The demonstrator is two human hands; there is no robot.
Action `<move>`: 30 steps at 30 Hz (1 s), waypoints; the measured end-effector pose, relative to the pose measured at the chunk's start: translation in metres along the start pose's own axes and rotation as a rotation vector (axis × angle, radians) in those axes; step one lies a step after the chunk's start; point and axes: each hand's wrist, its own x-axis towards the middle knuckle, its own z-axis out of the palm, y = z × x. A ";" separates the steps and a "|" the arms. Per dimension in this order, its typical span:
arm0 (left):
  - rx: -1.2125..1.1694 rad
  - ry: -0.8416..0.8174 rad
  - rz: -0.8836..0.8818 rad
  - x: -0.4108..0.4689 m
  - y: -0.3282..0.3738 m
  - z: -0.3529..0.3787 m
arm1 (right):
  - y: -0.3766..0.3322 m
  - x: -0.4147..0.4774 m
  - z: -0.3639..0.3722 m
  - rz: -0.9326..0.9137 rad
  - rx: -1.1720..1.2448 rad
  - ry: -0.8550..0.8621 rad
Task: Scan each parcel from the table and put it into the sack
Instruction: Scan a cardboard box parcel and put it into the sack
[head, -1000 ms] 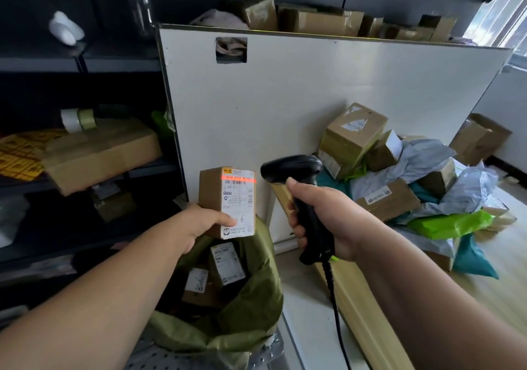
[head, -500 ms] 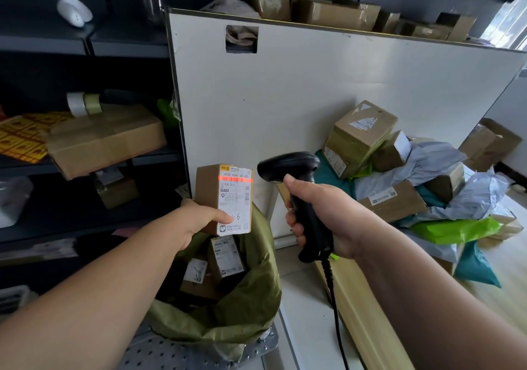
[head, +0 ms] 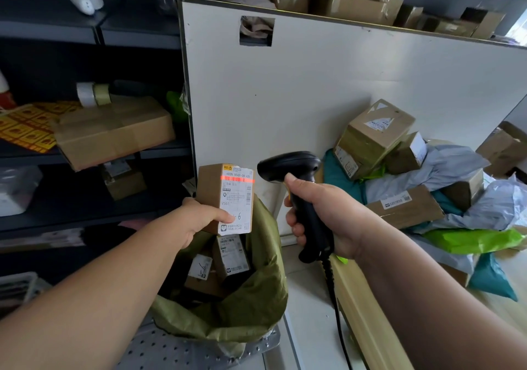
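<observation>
Now, left hand (head: pixel 199 222): gripping the small brown cardboard parcel (head: pixel 211 192) by its lower end, thumb lying across the white shipping label (head: pixel 238 201), the other fingers curling behind it out of sight.
Parcel's place: hanging upright in the air, just above the mouth of the olive-green woven sack (head: pixel 256 292), apart from the labelled boxes (head: pixel 231 258) lying inside.
Right hand (head: pixel 328 215): wrapping its fingers round the grip of the black corded handheld scanner (head: pixel 288 165), index finger sitting highest.
Scan: a red beam line (head: pixel 238 180) is falling across the barcode at the label's top.
Handling: probably light and stiff, since one hand is bearing it easily; the label may be slippery, so clamping across the narrow sides seems best.
Farther off: a heap of cardboard boxes and plastic mailer bags (head: pixel 399 207) is waiting on the pale wooden table (head: pixel 513 312), against a white board (head: pixel 313 98).
</observation>
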 end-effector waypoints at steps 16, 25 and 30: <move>0.022 0.011 -0.029 0.016 -0.013 -0.009 | 0.008 0.019 0.004 0.001 -0.021 0.005; 0.313 -0.014 -0.150 0.040 -0.073 -0.007 | 0.060 0.054 0.000 0.109 0.001 0.054; 0.478 0.064 -0.243 0.049 -0.105 0.003 | 0.088 0.073 -0.005 0.162 0.007 0.045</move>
